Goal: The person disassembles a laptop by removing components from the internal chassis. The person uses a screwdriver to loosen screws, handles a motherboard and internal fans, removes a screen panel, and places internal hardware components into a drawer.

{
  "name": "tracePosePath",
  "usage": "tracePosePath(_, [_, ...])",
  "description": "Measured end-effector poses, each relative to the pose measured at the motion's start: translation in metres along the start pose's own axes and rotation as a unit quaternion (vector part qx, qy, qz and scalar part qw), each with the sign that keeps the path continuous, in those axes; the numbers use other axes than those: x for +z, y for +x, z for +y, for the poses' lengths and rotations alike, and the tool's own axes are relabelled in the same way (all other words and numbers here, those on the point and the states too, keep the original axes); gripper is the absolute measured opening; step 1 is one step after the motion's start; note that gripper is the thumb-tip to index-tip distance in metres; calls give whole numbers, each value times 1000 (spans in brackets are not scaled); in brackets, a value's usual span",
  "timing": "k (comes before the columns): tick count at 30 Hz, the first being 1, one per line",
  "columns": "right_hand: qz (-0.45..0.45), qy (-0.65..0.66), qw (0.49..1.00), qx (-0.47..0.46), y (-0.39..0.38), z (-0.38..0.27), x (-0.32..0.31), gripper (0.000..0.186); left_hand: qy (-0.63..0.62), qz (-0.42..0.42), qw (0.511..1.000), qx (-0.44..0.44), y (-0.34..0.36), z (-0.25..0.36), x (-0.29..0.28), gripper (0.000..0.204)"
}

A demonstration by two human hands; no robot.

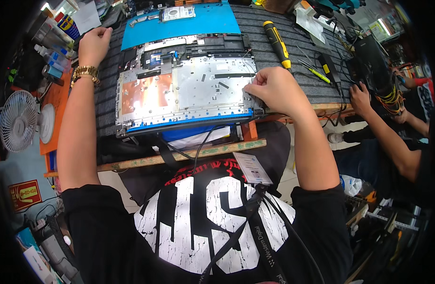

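Note:
An opened-up laptop [203, 94] lies in front of me, a silver metal plate with a copper-coloured patch [149, 93] on its left part. Its far section shows black plastic, a small board and cables. My right hand [278, 92] is at the plate's right edge, thumb and fingertips pinched together; anything between them is too small to make out. Beyond the laptop's far left corner, my left hand [95, 46] is raised over the dark ribbed mat [106, 106], its fingers curled closed. Whether it holds something is hidden.
A blue mat [213, 23] bears a hard drive [178, 13] and small parts. Right of it lie a yellow-and-black screwdriver [276, 44] and a green pen-like tool [319, 75]. Bottles [55, 59] and a fan [19, 120] stand left. Another person's hand [360, 98] is at the right.

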State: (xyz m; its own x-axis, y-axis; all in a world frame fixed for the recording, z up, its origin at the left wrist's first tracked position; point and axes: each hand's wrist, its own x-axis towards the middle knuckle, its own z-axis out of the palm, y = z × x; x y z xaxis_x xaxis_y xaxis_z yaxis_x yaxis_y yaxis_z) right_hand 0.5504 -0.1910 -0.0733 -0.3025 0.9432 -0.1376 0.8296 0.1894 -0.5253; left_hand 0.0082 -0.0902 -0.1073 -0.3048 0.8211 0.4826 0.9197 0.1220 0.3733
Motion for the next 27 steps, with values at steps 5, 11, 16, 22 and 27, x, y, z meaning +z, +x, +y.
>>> tracePosePath(5, [85,-38,996,13,16,1,3,40,-149,-37,985,-83,-19,6,-32,43])
tracePosePath(11, [68,0,997,-36,25,-1,7,21,-278,16,952,-125,-55,23,-50,42])
tracePosePath(16, [48,21,998,-42,30,10,3,18,-284,37,954,-89,-79,7,-46,38])
tracePosePath(22, [-42,243,968,42,1,12,-26,13,-265,12,961,-85,-78,-1,-40,38])
tracePosePath(27, [-83,127,988,-20,-17,11,-34,17,-276,-23,956,-101,-76,-16,-37,39])
